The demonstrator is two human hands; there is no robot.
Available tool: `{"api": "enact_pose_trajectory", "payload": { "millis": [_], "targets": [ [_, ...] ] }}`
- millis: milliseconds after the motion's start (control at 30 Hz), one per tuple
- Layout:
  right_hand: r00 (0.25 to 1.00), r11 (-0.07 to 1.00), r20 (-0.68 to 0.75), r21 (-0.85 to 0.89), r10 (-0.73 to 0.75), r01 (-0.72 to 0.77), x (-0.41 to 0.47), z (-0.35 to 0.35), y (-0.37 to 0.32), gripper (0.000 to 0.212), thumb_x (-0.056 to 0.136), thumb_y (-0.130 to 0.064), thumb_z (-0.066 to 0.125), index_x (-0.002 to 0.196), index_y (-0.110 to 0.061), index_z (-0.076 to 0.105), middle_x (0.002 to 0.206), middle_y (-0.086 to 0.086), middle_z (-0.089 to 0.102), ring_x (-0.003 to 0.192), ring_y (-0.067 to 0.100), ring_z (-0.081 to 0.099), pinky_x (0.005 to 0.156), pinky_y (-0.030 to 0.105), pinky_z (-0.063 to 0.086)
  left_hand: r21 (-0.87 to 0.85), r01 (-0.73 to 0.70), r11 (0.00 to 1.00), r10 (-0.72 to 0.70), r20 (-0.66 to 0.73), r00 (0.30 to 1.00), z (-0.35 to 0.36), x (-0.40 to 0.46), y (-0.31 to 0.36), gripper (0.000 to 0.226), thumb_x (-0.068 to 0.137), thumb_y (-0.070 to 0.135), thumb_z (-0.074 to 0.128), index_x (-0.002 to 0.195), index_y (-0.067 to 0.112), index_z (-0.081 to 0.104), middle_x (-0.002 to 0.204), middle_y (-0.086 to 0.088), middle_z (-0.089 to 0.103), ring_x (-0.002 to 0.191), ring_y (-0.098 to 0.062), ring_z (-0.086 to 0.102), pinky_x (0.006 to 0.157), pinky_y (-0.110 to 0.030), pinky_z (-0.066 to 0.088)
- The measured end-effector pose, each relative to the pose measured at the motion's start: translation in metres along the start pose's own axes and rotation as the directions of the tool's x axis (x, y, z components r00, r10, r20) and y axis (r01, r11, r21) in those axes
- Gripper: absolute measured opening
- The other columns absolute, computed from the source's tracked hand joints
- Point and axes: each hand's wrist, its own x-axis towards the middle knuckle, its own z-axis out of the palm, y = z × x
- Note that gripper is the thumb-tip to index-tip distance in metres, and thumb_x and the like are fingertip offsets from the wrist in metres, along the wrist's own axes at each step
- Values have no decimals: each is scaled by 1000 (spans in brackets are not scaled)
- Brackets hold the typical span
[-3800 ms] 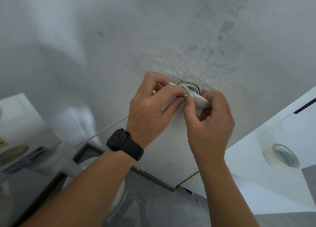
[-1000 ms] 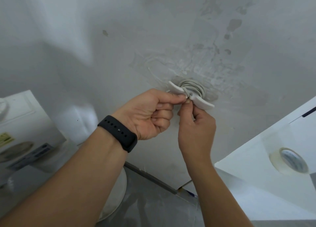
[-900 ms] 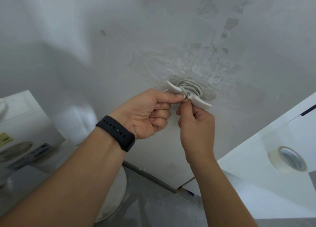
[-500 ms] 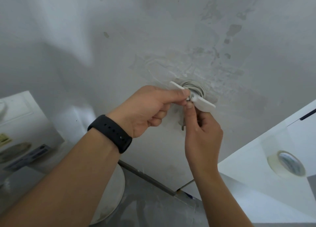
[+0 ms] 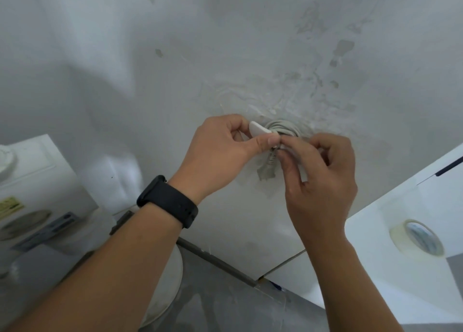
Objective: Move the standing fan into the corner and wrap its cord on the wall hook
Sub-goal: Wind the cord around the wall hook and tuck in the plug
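L hand (image 5: 218, 151), black band on wrist, pinches the white plastic wall hook (image 5: 259, 131) w/ thumb & curled fingers. R hand (image 5: 318, 179) pinches the pale grey cord (image 5: 283, 129) next to it, fingertips nearly touching L thumb. Cord is coiled round hook on scuffed white wall (image 5: 225, 43); grey plug (image 5: 266, 171) hangs just below.

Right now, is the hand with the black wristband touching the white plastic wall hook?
Touching. The head view shows the left hand, the one with the black wristband, pinching the white plastic wall hook between thumb and curled fingers, with no gap.
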Motion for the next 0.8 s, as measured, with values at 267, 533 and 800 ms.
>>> {"api": "enact_pose_trajectory", "payload": {
  "millis": [267,533,800],
  "targets": [
    [951,982,-246,-52,-190,182,-4,20,15,13,90,-15,82,103,-12,83,98,0,47,63,29,53,53,32,42,-9,-86,996,87,97,992,5,-9,-16,27,89,33,81,108,22,65,80,5,61,51,-19,50,52,-41,47],
    [976,987,-150,-62,-158,150,-1,16,13,9,95,-16,75,89,-12,80,106,0,45,70,27,59,58,23,32,-39,-104,994,105,33,994,8,-7,-14,22,85,32,85,100,25,70,82,4,68,55,-37,61,53,-50,55],
    [989,989,41,15,-145,144,5,8,12,23,95,-6,68,103,-27,64,111,-1,43,92,32,58,59,28,33,-49,-88,995,87,-30,996,13,-10,-15,25,87,34,83,102,18,72,80,3,71,50,-18,64,47,-32,54]
  ]
}}
